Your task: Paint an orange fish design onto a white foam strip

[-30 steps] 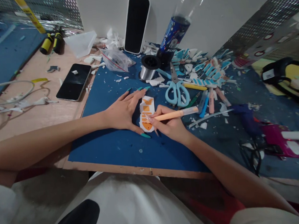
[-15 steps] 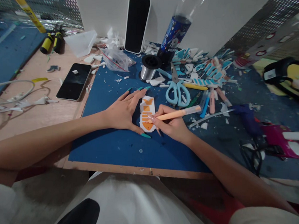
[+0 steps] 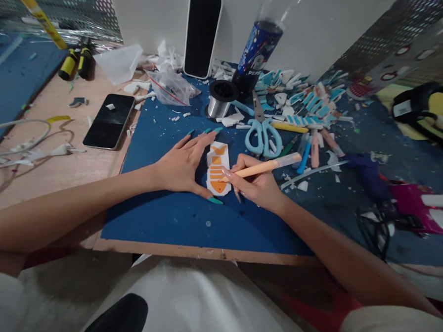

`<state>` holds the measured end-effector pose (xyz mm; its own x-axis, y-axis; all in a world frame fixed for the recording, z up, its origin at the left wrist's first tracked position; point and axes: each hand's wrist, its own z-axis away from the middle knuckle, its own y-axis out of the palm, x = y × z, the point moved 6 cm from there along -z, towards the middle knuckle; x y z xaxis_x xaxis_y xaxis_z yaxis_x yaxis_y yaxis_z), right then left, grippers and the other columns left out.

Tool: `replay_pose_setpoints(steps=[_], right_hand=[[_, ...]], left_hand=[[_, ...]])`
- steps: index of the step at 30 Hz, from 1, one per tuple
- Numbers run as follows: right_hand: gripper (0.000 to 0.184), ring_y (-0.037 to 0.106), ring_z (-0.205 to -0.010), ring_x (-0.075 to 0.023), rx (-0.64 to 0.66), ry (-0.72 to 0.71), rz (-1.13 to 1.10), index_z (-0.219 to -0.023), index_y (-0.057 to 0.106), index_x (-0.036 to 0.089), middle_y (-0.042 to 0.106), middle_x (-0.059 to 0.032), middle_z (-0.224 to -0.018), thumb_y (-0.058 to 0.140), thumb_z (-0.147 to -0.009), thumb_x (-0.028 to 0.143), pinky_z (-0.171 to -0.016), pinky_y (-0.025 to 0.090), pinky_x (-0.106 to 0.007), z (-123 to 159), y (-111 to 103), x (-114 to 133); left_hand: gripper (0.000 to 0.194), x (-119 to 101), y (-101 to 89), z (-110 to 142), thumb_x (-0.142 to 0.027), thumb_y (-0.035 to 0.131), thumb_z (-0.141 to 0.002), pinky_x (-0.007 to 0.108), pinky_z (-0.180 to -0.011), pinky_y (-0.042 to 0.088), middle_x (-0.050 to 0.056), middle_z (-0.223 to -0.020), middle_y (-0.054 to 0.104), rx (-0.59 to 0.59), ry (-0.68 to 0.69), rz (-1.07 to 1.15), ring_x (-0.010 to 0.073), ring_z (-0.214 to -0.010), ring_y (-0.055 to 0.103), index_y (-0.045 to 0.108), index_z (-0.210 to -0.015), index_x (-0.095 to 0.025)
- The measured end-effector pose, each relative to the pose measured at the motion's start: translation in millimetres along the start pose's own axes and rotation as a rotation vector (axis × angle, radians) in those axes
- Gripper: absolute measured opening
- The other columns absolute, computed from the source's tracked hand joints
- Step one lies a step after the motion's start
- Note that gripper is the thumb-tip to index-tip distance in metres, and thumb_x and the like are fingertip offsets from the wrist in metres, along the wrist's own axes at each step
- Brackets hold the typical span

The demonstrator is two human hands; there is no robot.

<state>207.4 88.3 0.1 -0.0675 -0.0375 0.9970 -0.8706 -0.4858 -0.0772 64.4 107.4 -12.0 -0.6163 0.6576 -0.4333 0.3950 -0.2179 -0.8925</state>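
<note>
A small white piece [image 3: 224, 160] with an orange striped fish on it lies on the blue mat [image 3: 164, 213]. My left hand [image 3: 182, 163] rests flat on the mat just left of the piece, fingers spread, thumb and forefinger near its edge. Pinched in my right hand [image 3: 259, 185] is a peach-coloured marker [image 3: 262, 168], its clear end pointing to the right. The marker's tip is at the orange fish, near the head end; whether it touches is hard to make out.
Light-blue scissors [image 3: 263, 136], a wire spool [image 3: 221, 99] and a Pepsi bottle [image 3: 258, 55] stand or lie beyond my hands. One phone [image 3: 202, 33] leans on the wall; another phone [image 3: 110, 121] lies left. White and blue scraps [image 3: 307, 102] pile at the back, a glue gun [image 3: 369, 180] right.
My right hand and the marker have shifted slightly to the right, and the marker's clear end sits a little higher. My left hand and the fish piece look unmoved.
</note>
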Motion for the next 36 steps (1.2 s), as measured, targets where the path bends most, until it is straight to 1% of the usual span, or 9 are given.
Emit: replay_pose_setpoints(steps=[8,13,18,22,26,29,32,34,36], right_hand=[[0.03,0.041,-0.031,-0.0057,-0.079,-0.007,-0.067,-0.067,0.041,0.021,0.046,0.0093,-0.044,0.064,-0.079,0.035,-0.03,0.032,-0.019,1,-7,-5],[0.032,0.036,-0.027,-0.0058,-0.29,-0.044,-0.258,-0.067,0.038,0.022,0.047,0.0101,-0.04,0.066,-0.077,0.035,-0.025,0.024,-0.018,-1,-30,-1],[0.031,0.03,-0.027,-0.0048,-0.387,-0.067,-0.28,-0.067,0.038,0.023,0.044,0.0106,-0.04,0.065,-0.078,0.034,-0.027,0.019,-0.019,-4,-55,4],[0.021,0.037,-0.031,-0.0063,-0.492,-0.193,-0.136,-0.075,0.046,0.024,0.049,0.0083,-0.049,0.064,-0.08,0.034,-0.029,0.026,-0.021,0,-67,10],[0.013,0.049,-0.041,-0.009,-0.551,-0.272,0.122,-0.084,0.054,0.025,0.056,0.004,-0.06,0.059,-0.084,0.037,-0.036,0.04,-0.023,5,-67,14],[0.015,0.058,-0.055,-0.0112,-0.602,-0.305,0.29,-0.094,0.058,0.026,0.061,0.0001,-0.074,0.056,-0.085,0.038,-0.048,0.049,-0.024,8,-68,15],[0.023,0.061,-0.06,-0.0127,-0.578,-0.319,0.332,-0.105,0.054,0.027,0.065,-0.0021,-0.08,0.047,-0.089,0.041,-0.051,0.051,-0.025,9,-67,12],[0.022,0.06,-0.054,-0.0128,-0.545,-0.319,0.382,-0.106,0.049,0.026,0.066,-0.0015,-0.073,0.04,-0.092,0.041,-0.049,0.049,-0.025,10,-64,10],[0.019,0.061,-0.052,-0.0138,-0.552,-0.351,0.565,-0.1,0.043,0.023,0.065,-0.0014,-0.068,0.039,-0.092,0.04,-0.049,0.048,-0.025,15,-58,15]], left_hand=[[0.123,0,-0.4,1,-0.081,0.054,-0.057,0.05,-0.113,0.01,0.017,-0.151,0.015,-0.003,0.008,-0.012,0.034,-0.139,0.019,-0.005,-0.144,-0.017],[0.122,-3,-1.5,1,-0.08,0.053,-0.06,0.05,-0.113,0.011,0.017,-0.151,0.014,0.007,0.029,-0.01,0.0346,-0.139,0.019,-0.011,-0.143,-0.018],[0.126,-3,-4.0,2,-0.079,0.057,-0.058,0.054,-0.112,0.014,0.019,-0.149,0.021,-0.009,0.013,0.007,0.0361,-0.137,0.021,-0.013,-0.143,-0.017],[0.13,-2,-5.8,3,-0.079,0.06,-0.054,0.058,-0.109,0.019,0.022,-0.148,0.021,-0.046,0.003,0.012,0.0389,-0.136,0.022,-0.011,-0.143,-0.016],[0.126,0,-4.1,3,-0.08,0.057,-0.055,0.06,-0.109,0.018,0.022,-0.149,0.019,-0.042,-0.017,-0.014,0.0414,-0.137,0.016,-0.007,-0.144,-0.017],[0.122,0,-2.1,3,-0.08,0.053,-0.06,0.059,-0.11,0.015,0.023,-0.15,0.014,-0.017,-0.011,-0.031,0.0395,-0.139,0.011,-0.008,-0.144,-0.017],[0.113,-1,-2.1,3,-0.077,0.048,-0.068,0.059,-0.11,0.014,0.024,-0.15,0.013,-0.001,0.026,-0.031,0.0379,-0.14,0.007,-0.011,-0.143,-0.017],[0.104,-4,-6.5,4,-0.074,0.045,-0.074,0.058,-0.109,0.017,0.023,-0.149,0.014,-0.044,0.071,-0.014,0.037,-0.14,0.007,-0.009,-0.143,-0.018],[0.088,-10,-16.7,7,-0.069,0.037,-0.081,0.056,-0.106,0.024,0.022,-0.146,0.021,-0.169,0.128,0.013,0.036,-0.137,0.016,0.001,-0.143,-0.018]])
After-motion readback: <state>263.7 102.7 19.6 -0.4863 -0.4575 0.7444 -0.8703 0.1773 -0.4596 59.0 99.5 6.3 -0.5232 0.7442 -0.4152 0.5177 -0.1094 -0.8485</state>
